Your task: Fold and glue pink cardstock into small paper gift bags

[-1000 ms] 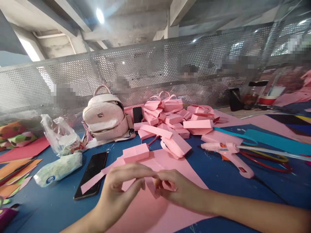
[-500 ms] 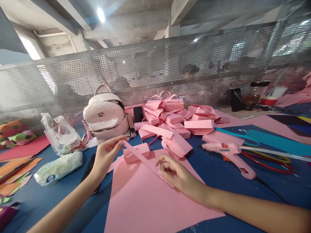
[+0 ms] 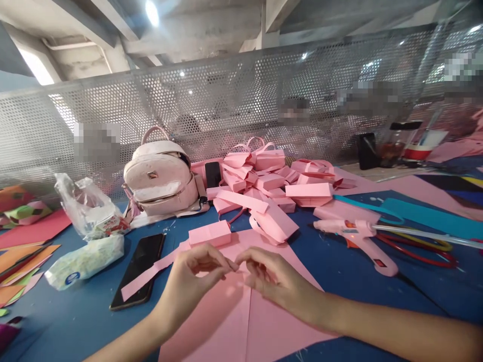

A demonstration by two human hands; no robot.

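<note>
My left hand [image 3: 199, 276] and my right hand [image 3: 271, 279] meet over a large pink sheet [image 3: 222, 322]. Both have thumb and fingers pinched, their fingertips almost touching; what lies between them is too small to make out. A thin line runs down the sheet below my right hand; I cannot tell if it is a strip's edge or a crease. Beyond my left hand sits a small folded pink box [image 3: 210, 234]. One pink strip [image 3: 141, 283] crosses a black phone [image 3: 132, 296], its right end hidden near my left hand.
Behind the sheet lies a pile of pink paper boxes [image 3: 264, 176]. A pink glue gun [image 3: 362, 236] rests at the right, near coloured strips. To the left are a pale backpack [image 3: 158, 176], a plastic bag [image 3: 90, 211], a tissue pack [image 3: 86, 261] and coloured paper [image 3: 26, 266].
My left hand has come down and right to meet my right hand. The slanting strip between them is no longer visible there. The phone and the strip across it show more fully.
</note>
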